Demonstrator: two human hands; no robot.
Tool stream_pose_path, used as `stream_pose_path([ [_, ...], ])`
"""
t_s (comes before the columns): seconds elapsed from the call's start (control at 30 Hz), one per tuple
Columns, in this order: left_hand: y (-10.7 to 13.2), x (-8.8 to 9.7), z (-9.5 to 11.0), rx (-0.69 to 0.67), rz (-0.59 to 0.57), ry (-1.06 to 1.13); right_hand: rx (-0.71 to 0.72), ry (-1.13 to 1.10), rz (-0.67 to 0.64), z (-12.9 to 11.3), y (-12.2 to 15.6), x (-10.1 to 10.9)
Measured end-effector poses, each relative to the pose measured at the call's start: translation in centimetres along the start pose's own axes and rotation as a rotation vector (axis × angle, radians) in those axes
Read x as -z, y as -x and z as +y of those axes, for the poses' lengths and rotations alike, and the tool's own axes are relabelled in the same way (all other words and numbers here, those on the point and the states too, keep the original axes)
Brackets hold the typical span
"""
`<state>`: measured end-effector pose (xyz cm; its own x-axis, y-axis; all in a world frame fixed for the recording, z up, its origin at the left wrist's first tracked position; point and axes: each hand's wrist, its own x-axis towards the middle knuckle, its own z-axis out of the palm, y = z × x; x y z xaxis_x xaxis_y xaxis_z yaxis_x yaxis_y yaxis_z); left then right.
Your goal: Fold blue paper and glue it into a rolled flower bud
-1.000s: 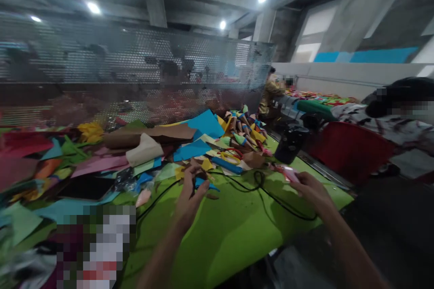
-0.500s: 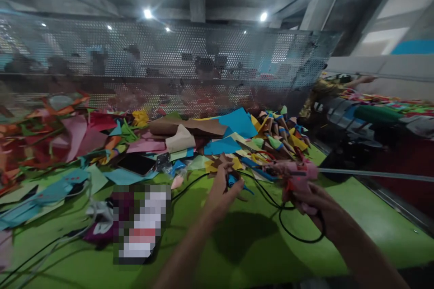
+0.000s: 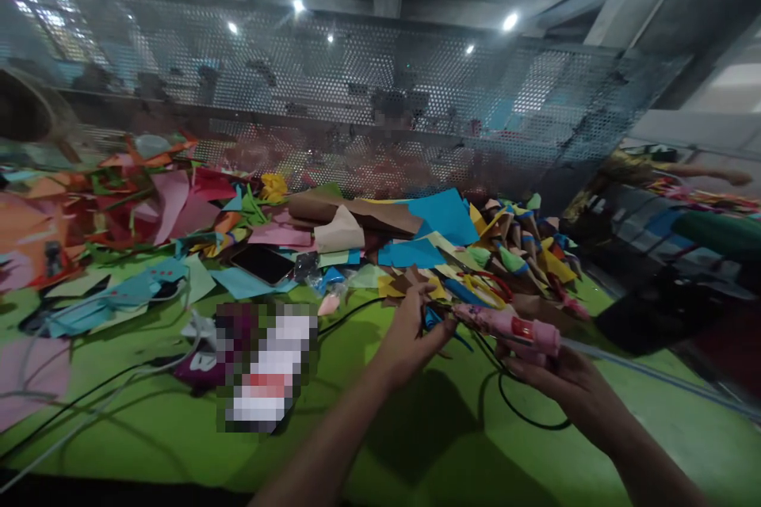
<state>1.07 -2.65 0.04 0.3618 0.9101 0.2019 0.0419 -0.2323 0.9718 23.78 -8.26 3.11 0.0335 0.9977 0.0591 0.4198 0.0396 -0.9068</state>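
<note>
My left hand [image 3: 412, 330] is pinched closed on a small blue paper piece [image 3: 432, 319] above the green table [image 3: 178, 428]. My right hand [image 3: 556, 380] is wrapped round a pink glue gun [image 3: 511, 326], whose nozzle points left toward the blue piece and nearly touches it. A clear glue stick [image 3: 654, 376] sticks out of the gun's back to the right. The gun's black cable [image 3: 523, 416] loops on the table under my right hand.
Heaps of coloured paper sheets [image 3: 428, 214] and scraps cover the far half of the table. A pile of small paper cones [image 3: 523, 245] lies at back right. A phone [image 3: 261, 263] rests among scraps. A perforated metal screen [image 3: 357, 95] stands behind. Another person's arm [image 3: 701, 172] shows at far right.
The view has swung left. My right hand picked up the pink glue gun and brought its nozzle over to the blue piece held in my left hand.
</note>
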Motion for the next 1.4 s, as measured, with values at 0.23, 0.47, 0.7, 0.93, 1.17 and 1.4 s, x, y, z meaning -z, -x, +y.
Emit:
stream_pose_path([
  [0.23,0.10,0.16,0.27,0.020,-0.019,-0.014,0.066,0.050,-0.018,-0.23,-0.61,0.32],
  [0.47,0.04,0.18,0.71,-0.006,-0.003,-0.006,0.068,0.077,-0.031,0.01,-0.75,0.37],
  [0.7,0.01,0.21,0.42,-0.035,-0.007,-0.016,0.063,0.057,-0.023,-0.34,-0.64,0.36],
  [0.93,-0.03,0.13,0.62,-0.023,0.004,-0.019,0.034,0.066,0.052,-0.80,-0.07,0.03],
  [1.17,0.03,0.11,0.47,-0.015,0.007,-0.028,0.047,0.075,-0.021,-0.41,-0.58,0.47],
  [1.4,-0.07,0.11,0.58,-0.025,0.014,-0.015,0.028,0.091,-0.042,-0.21,-0.54,0.66],
])
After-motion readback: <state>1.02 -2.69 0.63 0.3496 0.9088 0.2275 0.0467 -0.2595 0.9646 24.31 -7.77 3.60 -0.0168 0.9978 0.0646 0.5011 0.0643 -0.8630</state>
